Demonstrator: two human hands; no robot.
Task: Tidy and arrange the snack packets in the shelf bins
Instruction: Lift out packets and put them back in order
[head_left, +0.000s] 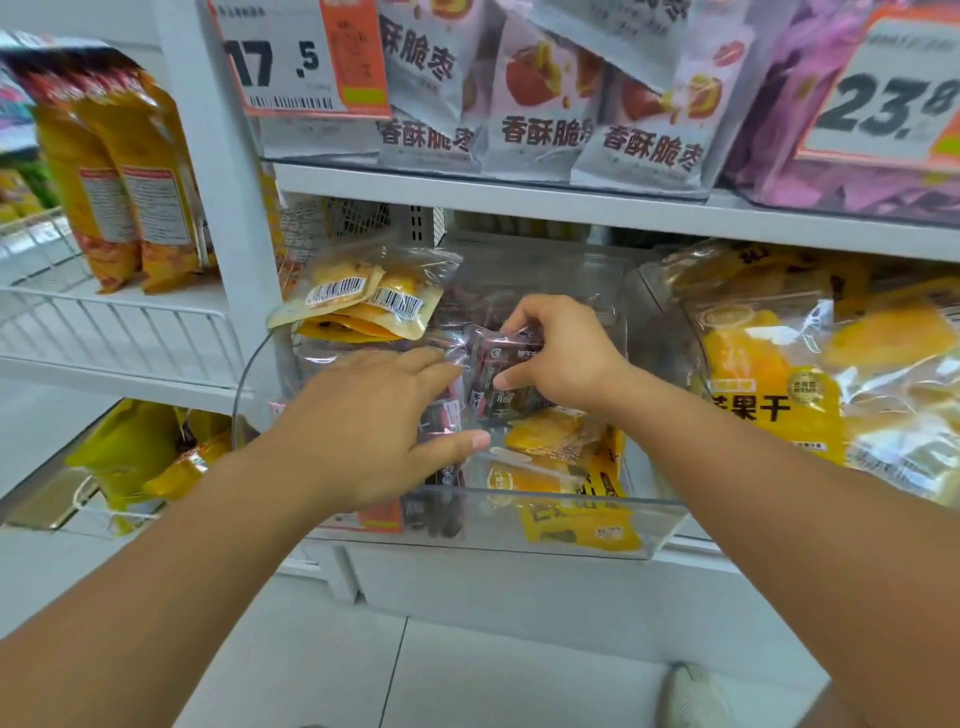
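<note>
The price tag (301, 57) hanging at the upper left reads "17.5" in large black numerals above a barcode, and the price tag (893, 93) at the upper right reads "23.8". The grey-white packets (545, 104) on the upper shelf carry "香酥脆枣" in dark characters, one behind showing "酥脆枣". The yellow mango packet (769, 384) in the right-hand bin shows "果干", while print on the dark packet (498, 374) between the hands is too blurred to read.

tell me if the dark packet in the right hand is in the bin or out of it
In. The dark packet sits inside the clear bin, below its front wall's rim, with the right hand curled round it.
</note>
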